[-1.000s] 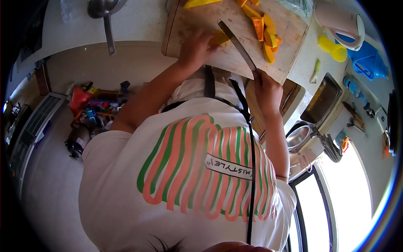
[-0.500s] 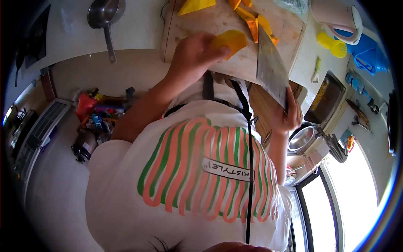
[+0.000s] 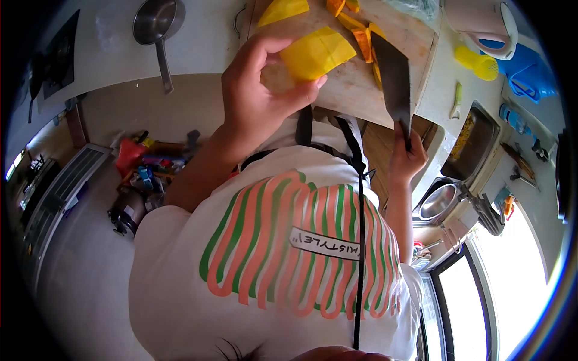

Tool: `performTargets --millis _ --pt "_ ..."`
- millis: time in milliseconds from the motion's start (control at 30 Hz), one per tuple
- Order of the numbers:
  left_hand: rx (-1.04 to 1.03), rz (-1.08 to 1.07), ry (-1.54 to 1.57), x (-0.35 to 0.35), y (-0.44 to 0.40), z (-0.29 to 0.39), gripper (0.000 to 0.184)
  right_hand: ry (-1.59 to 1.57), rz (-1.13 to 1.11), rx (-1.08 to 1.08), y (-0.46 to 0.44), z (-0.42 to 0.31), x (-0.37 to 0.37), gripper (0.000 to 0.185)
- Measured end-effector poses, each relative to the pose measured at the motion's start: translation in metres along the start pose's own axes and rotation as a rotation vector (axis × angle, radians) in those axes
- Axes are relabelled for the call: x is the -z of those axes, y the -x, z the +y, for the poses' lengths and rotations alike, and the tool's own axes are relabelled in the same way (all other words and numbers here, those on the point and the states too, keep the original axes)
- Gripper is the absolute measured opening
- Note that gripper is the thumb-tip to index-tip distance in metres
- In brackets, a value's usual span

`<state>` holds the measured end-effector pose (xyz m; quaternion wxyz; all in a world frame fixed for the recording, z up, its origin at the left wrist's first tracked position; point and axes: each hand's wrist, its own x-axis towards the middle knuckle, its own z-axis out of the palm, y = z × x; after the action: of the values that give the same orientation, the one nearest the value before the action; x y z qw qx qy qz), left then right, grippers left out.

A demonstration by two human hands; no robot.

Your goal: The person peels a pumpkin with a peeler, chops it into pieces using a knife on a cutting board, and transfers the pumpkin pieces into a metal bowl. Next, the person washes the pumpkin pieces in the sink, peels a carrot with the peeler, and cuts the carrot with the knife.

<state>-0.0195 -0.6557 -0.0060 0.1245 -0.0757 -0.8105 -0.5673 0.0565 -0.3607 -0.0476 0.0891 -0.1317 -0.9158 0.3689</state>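
My left hand point(image 3: 256, 81) grips a chunk of peeled pumpkin point(image 3: 318, 53) between thumb and fingers, held up over the cutting board point(image 3: 355, 99). In my right hand point(image 3: 410, 157) is the handle of a cleaver point(image 3: 394, 78), its broad dark blade reaching over the right part of the board. Orange pumpkin peelings point(image 3: 363, 41) lie beyond the blade, partly hidden by it. Another yellow pumpkin piece point(image 3: 283, 11) rests at the board's far left.
A steel saucepan point(image 3: 158, 27) sits on the counter at left. To the right are a sink point(image 3: 463, 141), a metal bowl point(image 3: 438, 201), a peeler point(image 3: 457, 101), a yellow cup point(image 3: 477, 63), a pale kettle point(image 3: 481, 27) and a blue container point(image 3: 530, 75). A clear plastic bag point(image 3: 418, 7) lies at the board's far edge.
The pumpkin chunk has been turned, so a broad yellow face shows, and my left hand has shifted left. The cleaver has tilted, its blade now looking darker and narrower.
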Motion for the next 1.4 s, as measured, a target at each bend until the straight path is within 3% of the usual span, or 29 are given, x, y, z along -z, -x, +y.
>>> performTargets --millis 67,233,433,500,600,733,1100,1200,1300,1333,1400 --pt "-0.047 -0.003 -0.025 0.005 0.002 0.002 0.052 0.031 0.091 0.076 0.002 0.003 0.002 0.015" --pt "0.078 0.077 0.126 -0.001 -0.003 0.022 0.046 0.147 0.232 0.565 -0.001 -0.024 0.023 0.035" --pt "0.171 0.026 0.229 -0.034 -0.019 0.049 0.051 0.277 0.180 0.751 0.002 -0.057 0.048 0.033" --pt "0.165 -0.034 0.292 -0.049 -0.024 0.059 0.053 0.302 0.215 0.704 0.008 -0.057 0.056 0.032" --pt "-0.013 -0.021 0.279 -0.075 -0.029 0.071 0.053 0.326 0.311 0.648 0.016 -0.045 0.072 0.033" --pt "-0.290 -0.038 0.045 -0.101 -0.034 0.099 0.052 0.317 0.493 0.610 0.018 -0.021 0.090 0.034" --pt "-0.164 -0.280 0.380 -0.223 -0.020 0.175 0.044 0.523 0.779 0.379 0.024 0.073 0.182 0.029" --pt "-0.148 -0.322 0.402 -0.255 -0.020 0.195 0.035 0.608 0.842 0.210 0.029 0.109 0.209 0.034" --pt "-0.181 -0.348 0.552 -0.289 -0.011 0.205 0.036 0.481 0.828 -0.420 0.027 0.144 0.235 0.015" --pt "-0.176 -0.353 0.552 -0.299 -0.006 0.210 0.035 0.423 0.821 -0.527 0.029 0.155 0.248 0.010" --pt "-0.184 -0.372 0.510 -0.315 0.001 0.223 0.035 0.376 0.899 -0.437 0.043 0.177 0.265 0.011"
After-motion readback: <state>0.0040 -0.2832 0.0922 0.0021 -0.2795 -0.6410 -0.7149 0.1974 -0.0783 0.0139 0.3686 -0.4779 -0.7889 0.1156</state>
